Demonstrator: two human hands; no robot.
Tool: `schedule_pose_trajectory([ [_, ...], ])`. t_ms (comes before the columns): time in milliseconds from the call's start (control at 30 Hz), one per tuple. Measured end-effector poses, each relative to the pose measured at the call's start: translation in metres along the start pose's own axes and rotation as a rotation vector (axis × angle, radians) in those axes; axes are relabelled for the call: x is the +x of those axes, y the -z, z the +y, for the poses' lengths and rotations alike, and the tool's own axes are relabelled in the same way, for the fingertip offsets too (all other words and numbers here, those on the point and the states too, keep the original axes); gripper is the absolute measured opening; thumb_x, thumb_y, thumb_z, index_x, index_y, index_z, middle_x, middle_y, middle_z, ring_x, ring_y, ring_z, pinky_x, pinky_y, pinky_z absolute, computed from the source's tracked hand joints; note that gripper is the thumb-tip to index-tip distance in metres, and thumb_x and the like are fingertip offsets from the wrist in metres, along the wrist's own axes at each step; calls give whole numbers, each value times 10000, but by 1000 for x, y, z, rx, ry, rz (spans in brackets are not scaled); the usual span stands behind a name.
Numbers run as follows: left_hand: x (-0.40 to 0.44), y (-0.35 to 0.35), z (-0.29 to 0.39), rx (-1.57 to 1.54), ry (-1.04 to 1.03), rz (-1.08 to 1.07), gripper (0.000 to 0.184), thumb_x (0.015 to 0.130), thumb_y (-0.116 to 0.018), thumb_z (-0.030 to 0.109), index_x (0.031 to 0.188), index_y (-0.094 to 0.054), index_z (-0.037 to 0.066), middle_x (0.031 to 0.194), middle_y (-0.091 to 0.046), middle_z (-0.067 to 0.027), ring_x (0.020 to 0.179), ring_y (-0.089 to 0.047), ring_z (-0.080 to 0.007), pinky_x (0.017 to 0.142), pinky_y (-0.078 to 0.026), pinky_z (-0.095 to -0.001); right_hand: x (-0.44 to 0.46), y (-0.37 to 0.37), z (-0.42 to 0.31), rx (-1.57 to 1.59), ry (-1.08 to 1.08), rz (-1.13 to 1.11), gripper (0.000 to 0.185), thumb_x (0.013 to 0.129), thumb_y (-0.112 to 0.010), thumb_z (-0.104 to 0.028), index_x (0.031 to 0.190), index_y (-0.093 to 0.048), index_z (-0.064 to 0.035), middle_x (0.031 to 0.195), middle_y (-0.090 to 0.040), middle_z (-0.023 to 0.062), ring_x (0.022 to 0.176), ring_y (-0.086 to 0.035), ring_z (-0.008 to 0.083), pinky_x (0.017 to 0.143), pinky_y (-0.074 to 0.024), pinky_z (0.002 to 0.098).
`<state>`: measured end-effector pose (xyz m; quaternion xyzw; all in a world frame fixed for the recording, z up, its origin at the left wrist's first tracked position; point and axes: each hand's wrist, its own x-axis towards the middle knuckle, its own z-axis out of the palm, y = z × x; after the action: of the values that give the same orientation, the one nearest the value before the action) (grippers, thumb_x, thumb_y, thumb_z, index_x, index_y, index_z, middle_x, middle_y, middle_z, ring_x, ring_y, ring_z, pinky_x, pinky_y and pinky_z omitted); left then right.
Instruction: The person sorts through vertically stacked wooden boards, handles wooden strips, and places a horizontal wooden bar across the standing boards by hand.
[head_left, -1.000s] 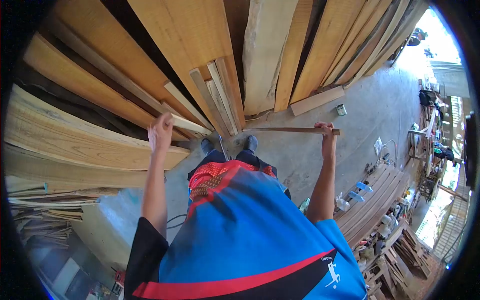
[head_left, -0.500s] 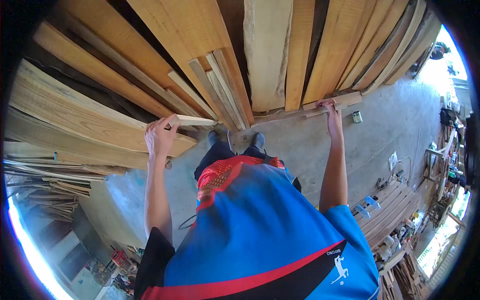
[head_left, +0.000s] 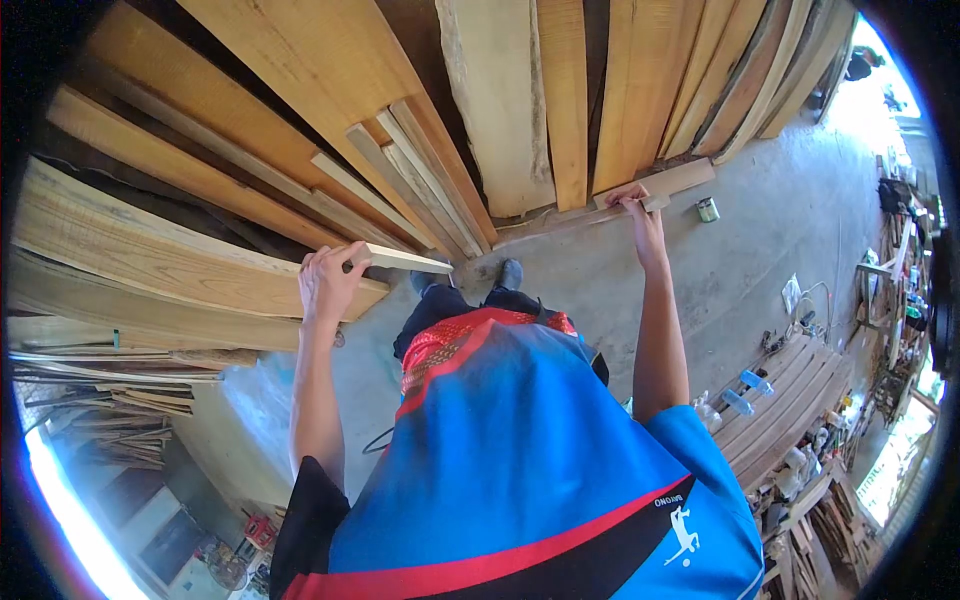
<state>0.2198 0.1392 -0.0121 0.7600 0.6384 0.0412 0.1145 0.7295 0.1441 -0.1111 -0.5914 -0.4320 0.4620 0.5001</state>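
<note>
My left hand (head_left: 330, 285) grips the near end of a pale wooden strip (head_left: 408, 260), whose other end reaches toward my feet. My right hand (head_left: 640, 205) is closed on the end of another wooden stick (head_left: 655, 203), seen almost end-on, in front of a flat board (head_left: 680, 180) on the floor. Between my hands, several narrow strips (head_left: 415, 185) lean against a wide orange-brown plank (head_left: 310, 75).
Tall planks (head_left: 640, 90) lean along the far side. A small can (head_left: 707, 210) stands on the concrete floor (head_left: 740, 250). At the right are a slatted wooden surface (head_left: 785, 390) with blue-capped items and piled scrap wood (head_left: 835, 530). Thin offcuts (head_left: 130, 430) lie stacked at the left.
The stick in my right hand has swung from pointing inward across the floor to nearly end-on, and that hand moved up toward the planks. My left hand's strip now stands clear of the leaning boards.
</note>
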Motion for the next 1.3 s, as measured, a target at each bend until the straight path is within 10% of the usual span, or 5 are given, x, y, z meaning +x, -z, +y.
schedule_pose_trajectory([
  [1300,69,-86,-33,-137,103,203,300,869,-682,193,1161,-643,140,1137,-633,-88,1038,-609,-304,911,-494,-417,-11,-9,-1,-5,17,7,137,914,-539,-162,838,-493,-57,868,-663,105,878,-593,179,875,-430,308],
])
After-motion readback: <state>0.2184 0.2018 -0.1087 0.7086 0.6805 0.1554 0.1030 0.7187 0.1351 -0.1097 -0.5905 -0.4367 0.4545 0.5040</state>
